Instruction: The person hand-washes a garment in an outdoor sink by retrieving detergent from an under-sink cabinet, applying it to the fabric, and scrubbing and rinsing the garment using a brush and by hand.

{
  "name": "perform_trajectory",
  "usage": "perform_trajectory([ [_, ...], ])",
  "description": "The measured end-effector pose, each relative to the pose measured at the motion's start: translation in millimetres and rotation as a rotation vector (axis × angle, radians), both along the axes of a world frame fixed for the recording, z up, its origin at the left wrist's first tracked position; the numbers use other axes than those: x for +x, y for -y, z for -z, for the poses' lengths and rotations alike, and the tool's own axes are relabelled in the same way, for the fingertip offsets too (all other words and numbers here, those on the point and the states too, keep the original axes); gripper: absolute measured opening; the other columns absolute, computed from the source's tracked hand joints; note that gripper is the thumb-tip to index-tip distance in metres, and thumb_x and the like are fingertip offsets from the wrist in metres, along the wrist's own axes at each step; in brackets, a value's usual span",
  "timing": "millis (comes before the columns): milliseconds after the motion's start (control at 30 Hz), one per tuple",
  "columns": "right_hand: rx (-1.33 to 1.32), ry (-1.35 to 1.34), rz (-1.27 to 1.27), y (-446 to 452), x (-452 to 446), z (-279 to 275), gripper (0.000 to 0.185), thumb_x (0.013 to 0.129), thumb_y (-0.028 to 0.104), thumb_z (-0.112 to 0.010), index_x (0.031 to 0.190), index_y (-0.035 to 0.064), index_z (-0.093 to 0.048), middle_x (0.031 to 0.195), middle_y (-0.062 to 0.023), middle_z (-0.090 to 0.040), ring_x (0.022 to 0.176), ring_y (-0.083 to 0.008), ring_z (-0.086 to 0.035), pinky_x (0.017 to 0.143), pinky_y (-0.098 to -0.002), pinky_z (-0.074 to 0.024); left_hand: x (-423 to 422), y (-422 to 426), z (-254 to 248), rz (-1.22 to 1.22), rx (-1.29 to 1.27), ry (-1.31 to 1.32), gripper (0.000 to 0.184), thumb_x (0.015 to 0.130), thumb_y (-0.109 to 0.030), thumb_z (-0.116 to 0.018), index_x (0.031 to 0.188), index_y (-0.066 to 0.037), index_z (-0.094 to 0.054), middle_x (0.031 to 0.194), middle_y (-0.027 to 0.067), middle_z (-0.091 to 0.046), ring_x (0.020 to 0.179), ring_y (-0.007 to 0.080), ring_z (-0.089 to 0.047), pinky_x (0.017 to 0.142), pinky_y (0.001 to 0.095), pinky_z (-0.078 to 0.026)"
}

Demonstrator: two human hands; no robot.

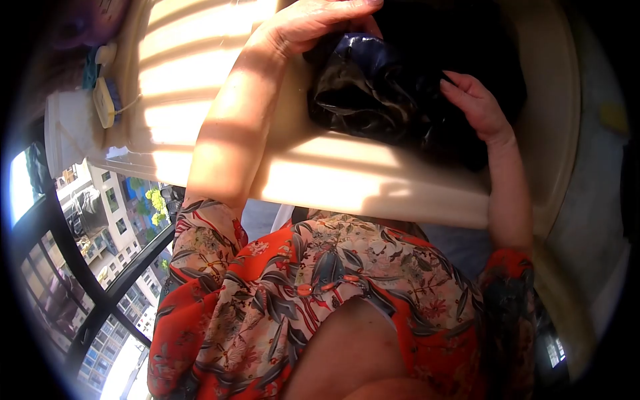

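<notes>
A dark, glossy, crumpled cloth (363,90) lies bunched in a beige basin (373,197); its folds shine, and deep shadow hides much of its outline. At the top edge of the view, my left hand (327,23) curls over the cloth's upper left part, its fingers partly cut off by the frame. My right hand (477,110) is closed at the right side of the cloth, pinching dark material between thumb and fingers. Exactly how much cloth each hand holds is hidden.
On the left ledge sit a yellowish brush (105,103) and a white container (67,133). A dark-framed window (110,293) at lower left looks out on buildings. Striped sunlight falls across the pale surface (180,87) left of the cloth.
</notes>
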State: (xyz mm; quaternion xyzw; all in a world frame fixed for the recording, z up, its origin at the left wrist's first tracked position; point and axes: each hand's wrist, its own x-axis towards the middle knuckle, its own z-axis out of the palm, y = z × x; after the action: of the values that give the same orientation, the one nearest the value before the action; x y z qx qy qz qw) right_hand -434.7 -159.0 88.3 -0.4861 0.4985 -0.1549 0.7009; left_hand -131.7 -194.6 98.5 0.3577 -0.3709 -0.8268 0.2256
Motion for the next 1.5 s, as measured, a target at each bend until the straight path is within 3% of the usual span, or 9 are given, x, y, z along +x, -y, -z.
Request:
perform_trajectory([
  [200, -0.106, -0.088, -0.028, 3, 3, 8, 0.049, 0.086, 0.031, -0.063, 0.118, -0.0052, -0.054, 0.106, -0.0058, -0.062, 0.099, -0.011, -0.054, 0.089, -0.0225, -0.0401, -4, -2, -1, -0.091, 0.073, 0.015, 0.06, 0.092, -0.05, -0.047, 0.084, 0.007, -0.064, 0.073, 0.0103, -0.066, 0.064, 0.0154, -0.063, 0.062, 0.0257, -0.051],
  [300, -0.156, -0.102, -0.183, 5, 14, -6, 0.04, 0.088, 0.032, -0.059, 0.109, -0.0029, -0.06, 0.099, -0.0035, -0.064, 0.092, -0.0096, -0.055, 0.086, -0.0216, -0.0402, 14, 5, 19, 0.069, 0.1, -0.069, 0.053, 0.092, -0.047, -0.047, 0.099, 0.003, -0.063, 0.093, 0.0154, -0.066, 0.085, 0.0226, -0.063, 0.076, 0.0338, -0.05],
  [400, -0.131, 0.008, -0.153, 0, 21, -11, 0.033, 0.091, 0.029, -0.055, 0.104, -0.001, -0.062, 0.093, -0.0006, -0.064, 0.086, -0.0072, -0.054, 0.081, -0.0215, -0.041, 11, -2, 11, 0.051, -0.312, 0.134, 0.033, 0.085, -0.031, -0.065, 0.095, 0.0, -0.065, 0.089, 0.0038, -0.066, 0.086, 0.0093, -0.059, 0.079, 0.0238, -0.045],
  [433, -0.103, 0.056, -0.193, 1, 24, -12, 0.031, 0.091, 0.027, -0.055, 0.103, -0.001, -0.062, 0.092, 0.0003, -0.064, 0.085, -0.0061, -0.054, 0.08, -0.0213, -0.0415, 6, -6, 1, 0.144, -0.486, 0.223, 0.033, 0.08, -0.032, -0.069, 0.09, -0.001, -0.065, 0.083, 0.0008, -0.064, 0.077, 0.0078, -0.056, 0.073, 0.0227, -0.045],
  [533, -0.052, 0.148, -0.318, 2, 25, -7, 0.019, 0.094, 0.019, -0.053, 0.091, 0.0036, -0.064, 0.081, 0.0092, -0.057, 0.076, 0.0009, -0.046, 0.072, -0.0173, -0.0396, 2, -3, -2, 0.367, -0.499, 0.326, 0.034, 0.076, -0.034, -0.074, 0.084, -0.002, -0.065, 0.073, -0.0021, -0.059, 0.075, 0.0069, -0.052, 0.072, 0.0229, -0.042],
  [833, -0.12, -0.082, -0.402, -10, 51, 19, 0.022, 0.094, 0.02, -0.054, 0.095, 0.0005, -0.064, 0.08, 0.0052, -0.061, 0.074, -0.0017, -0.05, 0.07, -0.0203, -0.044, 23, -12, 10, 0.45, -0.558, 0.496, 0.038, 0.08, -0.038, -0.069, 0.088, 0.0, -0.066, 0.075, 0.002, -0.063, 0.077, 0.0112, -0.055, 0.075, 0.0263, -0.043],
  [1267, -0.212, -0.123, -0.429, -13, 53, 32, 0.022, 0.093, 0.021, -0.055, 0.095, 0.0, -0.063, 0.08, 0.0041, -0.061, 0.075, -0.0025, -0.05, 0.07, -0.0207, -0.0438, 22, -18, 4, 0.464, -0.541, 0.677, 0.037, 0.081, -0.035, -0.068, 0.099, -0.003, -0.067, 0.091, 0.0088, -0.068, 0.09, 0.0181, -0.061, 0.082, 0.0295, -0.044],
  [1400, -0.152, -0.199, -0.456, -12, 54, 30, 0.022, 0.093, 0.02, -0.054, 0.093, 0.0001, -0.063, 0.08, 0.0041, -0.061, 0.076, -0.0027, -0.05, 0.07, -0.0213, -0.044, 26, -14, 23, 0.493, -0.56, 0.606, 0.037, 0.079, -0.034, -0.068, 0.101, -0.004, -0.067, 0.094, 0.0091, -0.068, 0.093, 0.02, -0.061, 0.084, 0.0313, -0.045],
  [1500, -0.234, -0.202, -0.472, -15, 52, 27, 0.02, 0.093, 0.018, -0.053, 0.094, 0.0005, -0.062, 0.079, 0.0051, -0.06, 0.075, -0.0021, -0.049, 0.068, -0.021, -0.0437, 26, -26, 2, 0.435, -0.63, 0.647, 0.037, 0.079, -0.033, -0.068, 0.102, -0.004, -0.067, 0.096, 0.0097, -0.068, 0.094, 0.0217, -0.061, 0.083, 0.0325, -0.045],
])
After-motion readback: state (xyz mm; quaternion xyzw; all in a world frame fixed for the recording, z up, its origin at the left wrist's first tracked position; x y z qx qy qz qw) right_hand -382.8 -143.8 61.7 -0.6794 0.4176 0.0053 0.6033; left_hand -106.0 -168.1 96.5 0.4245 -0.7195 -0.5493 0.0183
